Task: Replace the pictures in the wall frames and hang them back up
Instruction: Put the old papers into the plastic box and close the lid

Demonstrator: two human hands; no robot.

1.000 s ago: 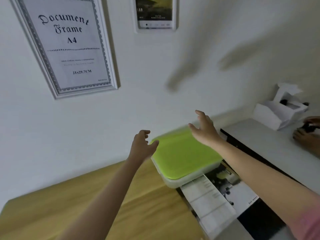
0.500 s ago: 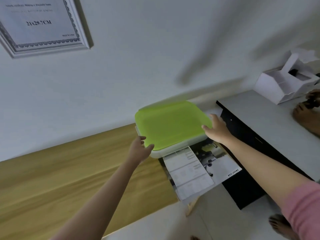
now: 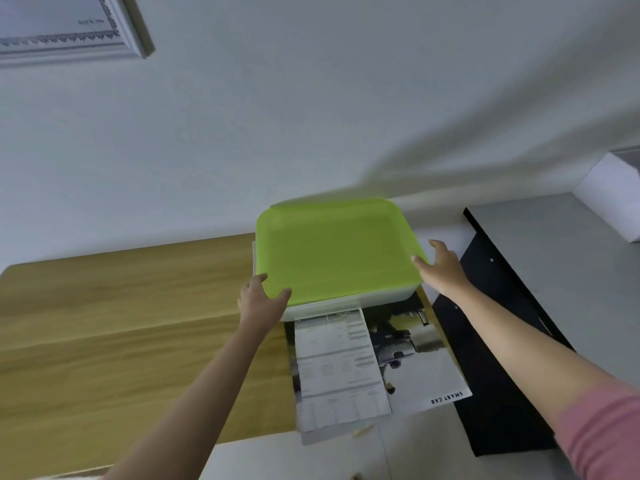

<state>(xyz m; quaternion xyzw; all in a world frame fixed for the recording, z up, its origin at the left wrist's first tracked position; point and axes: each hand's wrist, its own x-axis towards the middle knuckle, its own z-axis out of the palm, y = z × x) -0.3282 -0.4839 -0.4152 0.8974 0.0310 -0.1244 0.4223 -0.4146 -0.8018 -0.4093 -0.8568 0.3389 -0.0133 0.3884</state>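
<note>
White wall, wood desk [image 3: 121,341]. My left hand [image 3: 260,301] and right hand [image 3: 440,268] grip green box [image 3: 336,251], one each side. New pictures [image 3: 363,362] underneath, not yet in frame [image 3: 131,32].

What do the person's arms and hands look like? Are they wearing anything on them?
Both arms are bare from the hands up past the elbows. The left hand and right hand wear no gloves, and no rings, watch or bracelets show. Only the right arm shows clothing: a pink sleeve with soft folds at the lower right edge of the picture.
</note>
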